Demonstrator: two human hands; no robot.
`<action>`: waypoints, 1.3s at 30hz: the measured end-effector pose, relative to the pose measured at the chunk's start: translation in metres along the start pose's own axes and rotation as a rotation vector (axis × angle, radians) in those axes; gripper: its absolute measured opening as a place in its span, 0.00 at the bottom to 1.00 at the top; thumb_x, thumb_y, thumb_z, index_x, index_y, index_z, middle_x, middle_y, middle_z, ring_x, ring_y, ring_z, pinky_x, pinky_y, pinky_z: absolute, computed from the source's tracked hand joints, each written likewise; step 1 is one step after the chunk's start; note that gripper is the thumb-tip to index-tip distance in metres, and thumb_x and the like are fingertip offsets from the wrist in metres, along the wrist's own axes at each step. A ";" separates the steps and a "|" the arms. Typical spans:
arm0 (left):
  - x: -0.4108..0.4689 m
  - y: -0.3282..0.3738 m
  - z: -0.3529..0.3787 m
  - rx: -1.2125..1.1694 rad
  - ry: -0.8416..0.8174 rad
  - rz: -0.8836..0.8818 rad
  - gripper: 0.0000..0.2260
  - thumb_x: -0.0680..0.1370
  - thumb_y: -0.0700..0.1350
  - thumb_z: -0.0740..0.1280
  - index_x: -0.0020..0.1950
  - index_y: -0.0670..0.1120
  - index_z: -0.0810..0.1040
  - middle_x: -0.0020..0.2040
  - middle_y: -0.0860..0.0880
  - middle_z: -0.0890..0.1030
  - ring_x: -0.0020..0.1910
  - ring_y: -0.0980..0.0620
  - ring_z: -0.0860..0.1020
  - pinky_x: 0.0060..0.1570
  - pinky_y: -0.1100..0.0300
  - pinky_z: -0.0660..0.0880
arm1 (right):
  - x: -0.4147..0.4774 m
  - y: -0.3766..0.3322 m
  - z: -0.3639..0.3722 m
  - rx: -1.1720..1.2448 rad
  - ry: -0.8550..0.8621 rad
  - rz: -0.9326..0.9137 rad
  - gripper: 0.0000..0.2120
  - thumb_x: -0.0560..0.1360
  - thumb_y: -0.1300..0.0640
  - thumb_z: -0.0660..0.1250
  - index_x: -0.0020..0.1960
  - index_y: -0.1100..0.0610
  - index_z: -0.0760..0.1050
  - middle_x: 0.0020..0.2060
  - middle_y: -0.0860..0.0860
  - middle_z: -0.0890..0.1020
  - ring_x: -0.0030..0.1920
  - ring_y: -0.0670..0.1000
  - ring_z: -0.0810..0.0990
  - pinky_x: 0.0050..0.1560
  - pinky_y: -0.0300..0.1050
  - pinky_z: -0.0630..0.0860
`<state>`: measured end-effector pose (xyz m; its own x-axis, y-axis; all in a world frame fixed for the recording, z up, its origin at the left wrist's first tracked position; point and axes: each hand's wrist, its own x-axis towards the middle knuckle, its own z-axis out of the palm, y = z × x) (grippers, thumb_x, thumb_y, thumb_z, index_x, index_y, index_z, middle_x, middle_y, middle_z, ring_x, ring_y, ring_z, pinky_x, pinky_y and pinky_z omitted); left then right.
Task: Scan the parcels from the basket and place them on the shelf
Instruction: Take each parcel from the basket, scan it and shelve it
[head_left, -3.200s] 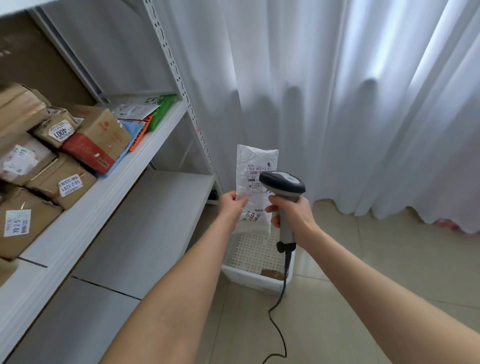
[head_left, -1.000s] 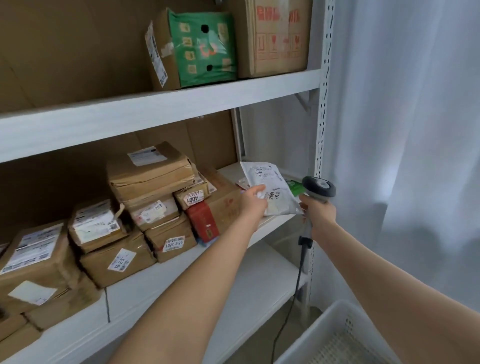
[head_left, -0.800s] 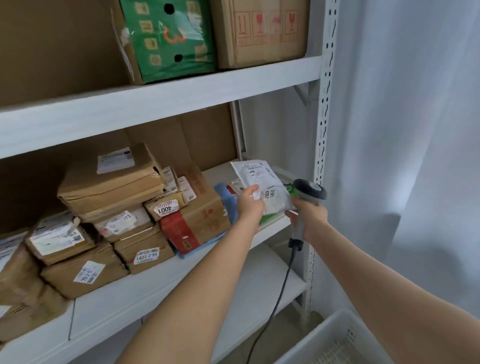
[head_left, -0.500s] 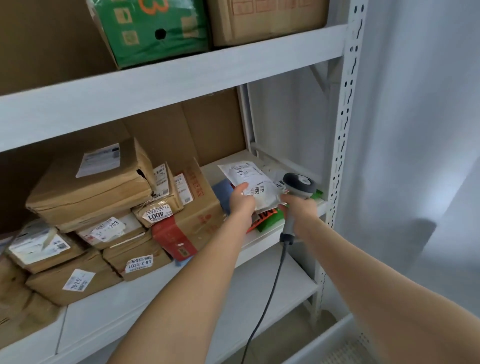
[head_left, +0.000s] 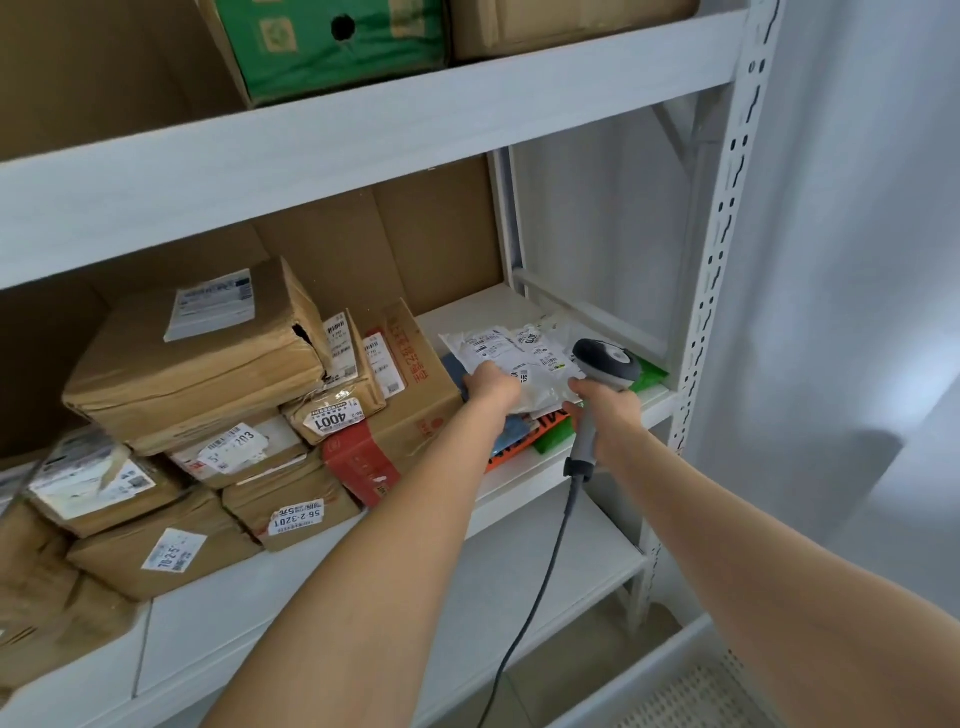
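My left hand (head_left: 491, 387) grips the near edge of a white soft parcel (head_left: 511, 356) with printed labels. The parcel lies nearly flat over a pile of flat blue, orange and green packets (head_left: 524, 444) at the right end of the middle shelf (head_left: 524, 486). My right hand (head_left: 605, 410) holds the grey barcode scanner (head_left: 605, 364) by its handle, right beside the parcel, and its black cable (head_left: 540, 587) hangs down. A corner of the white basket (head_left: 670, 680) shows at the bottom right.
Several brown cardboard boxes (head_left: 208, 364) with white labels are stacked on the middle shelf's left part. A green box (head_left: 332, 41) and a brown box stand on the upper shelf. The white slotted upright (head_left: 722, 218) stands at the right, with a white curtain (head_left: 857, 260) beyond it.
My left hand carried the white parcel from above the basket up to the middle shelf and lowered it onto the flat packets. My right hand followed with the scanner.
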<state>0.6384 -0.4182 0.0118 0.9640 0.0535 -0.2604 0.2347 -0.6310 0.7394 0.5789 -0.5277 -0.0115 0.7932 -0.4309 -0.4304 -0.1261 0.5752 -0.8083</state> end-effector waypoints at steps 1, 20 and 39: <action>-0.004 0.002 -0.003 -0.001 -0.001 0.020 0.23 0.79 0.35 0.56 0.75 0.42 0.61 0.74 0.40 0.61 0.69 0.40 0.66 0.66 0.52 0.67 | -0.003 -0.001 -0.001 -0.004 0.003 -0.002 0.09 0.74 0.65 0.70 0.41 0.57 0.71 0.39 0.52 0.78 0.37 0.49 0.80 0.34 0.39 0.75; -0.111 -0.032 0.080 0.197 -0.328 0.349 0.20 0.76 0.36 0.63 0.69 0.44 0.72 0.67 0.43 0.74 0.64 0.44 0.73 0.62 0.55 0.71 | -0.118 0.042 -0.132 0.175 0.331 -0.032 0.06 0.74 0.65 0.69 0.40 0.59 0.74 0.33 0.53 0.75 0.30 0.49 0.74 0.32 0.42 0.72; -0.244 -0.198 0.255 0.441 -0.699 0.291 0.19 0.77 0.38 0.64 0.68 0.43 0.72 0.68 0.43 0.73 0.66 0.46 0.72 0.64 0.57 0.70 | -0.184 0.205 -0.328 0.486 0.650 0.123 0.06 0.73 0.61 0.71 0.41 0.60 0.75 0.31 0.53 0.77 0.31 0.49 0.76 0.37 0.43 0.75</action>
<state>0.3245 -0.5033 -0.2289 0.6470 -0.5515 -0.5265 -0.2178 -0.7955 0.5655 0.2114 -0.5583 -0.2294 0.2684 -0.5759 -0.7722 0.2012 0.8175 -0.5397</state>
